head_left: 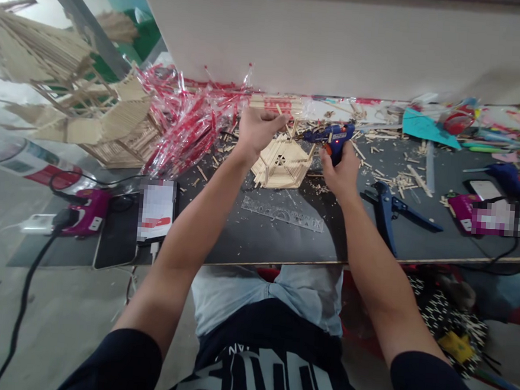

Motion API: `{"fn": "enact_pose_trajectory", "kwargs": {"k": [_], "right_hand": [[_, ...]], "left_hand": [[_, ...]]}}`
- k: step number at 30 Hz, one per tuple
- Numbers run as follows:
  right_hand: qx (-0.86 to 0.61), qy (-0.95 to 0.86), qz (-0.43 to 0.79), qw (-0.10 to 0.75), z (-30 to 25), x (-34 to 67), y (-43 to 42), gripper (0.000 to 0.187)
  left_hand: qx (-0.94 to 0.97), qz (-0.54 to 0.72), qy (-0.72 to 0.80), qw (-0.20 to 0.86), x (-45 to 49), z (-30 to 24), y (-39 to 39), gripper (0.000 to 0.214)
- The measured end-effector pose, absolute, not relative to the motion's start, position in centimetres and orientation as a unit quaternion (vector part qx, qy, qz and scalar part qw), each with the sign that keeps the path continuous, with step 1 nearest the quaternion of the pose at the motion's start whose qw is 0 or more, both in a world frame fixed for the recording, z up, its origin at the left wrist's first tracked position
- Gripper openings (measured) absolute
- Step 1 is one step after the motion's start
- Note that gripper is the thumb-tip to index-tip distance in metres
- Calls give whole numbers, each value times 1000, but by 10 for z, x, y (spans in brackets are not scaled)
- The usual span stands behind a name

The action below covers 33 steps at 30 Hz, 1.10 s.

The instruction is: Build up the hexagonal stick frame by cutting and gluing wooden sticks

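Observation:
My right hand (344, 170) is wrapped round the handle of a blue hot glue gun (334, 133), whose nozzle points left. Just across from the nozzle, my left hand (258, 129) pinches a thin wooden stick (279, 109), mostly hidden by the fingers. Below and between both hands sits a small hexagonal structure of wooden sticks (282, 164), with an opening in its middle and short uprights at its edge. A clear plastic ruler (283, 214) lies in front of it.
Blue cutters (387, 219) lie to the right, among scattered stick offcuts (403, 182). Red-and-clear plastic wrappers (185, 124) heap at the left beside a larger stick model (109, 119). Purple power strips (87, 212) and a phone (157, 211) lie near the front edge.

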State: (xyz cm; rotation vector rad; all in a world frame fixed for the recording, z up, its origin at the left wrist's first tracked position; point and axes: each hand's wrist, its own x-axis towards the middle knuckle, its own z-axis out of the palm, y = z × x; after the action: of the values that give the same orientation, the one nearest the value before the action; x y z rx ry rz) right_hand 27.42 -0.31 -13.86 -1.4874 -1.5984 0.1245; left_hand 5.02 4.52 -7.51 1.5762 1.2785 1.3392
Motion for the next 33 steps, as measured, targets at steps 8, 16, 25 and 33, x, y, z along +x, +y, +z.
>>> {"fn": "enact_pose_trajectory", "kwargs": {"k": [8,16,25,33], "right_hand": [[-627,-607,38,487,-144,278,2,44],[-709,-538,20,456,-157,304,18,46],[-756,-456,36,468,-178,341,33,43],[-752,-476,3,457,-172,337,26,29]], "left_hand": [[624,510,461,370,50,-74,46,32],[746,423,387,338,41,-32,14,27],[850,275,347,286,35,-22,8,19],[891,158,341,256,39,-17,5,26]]}}
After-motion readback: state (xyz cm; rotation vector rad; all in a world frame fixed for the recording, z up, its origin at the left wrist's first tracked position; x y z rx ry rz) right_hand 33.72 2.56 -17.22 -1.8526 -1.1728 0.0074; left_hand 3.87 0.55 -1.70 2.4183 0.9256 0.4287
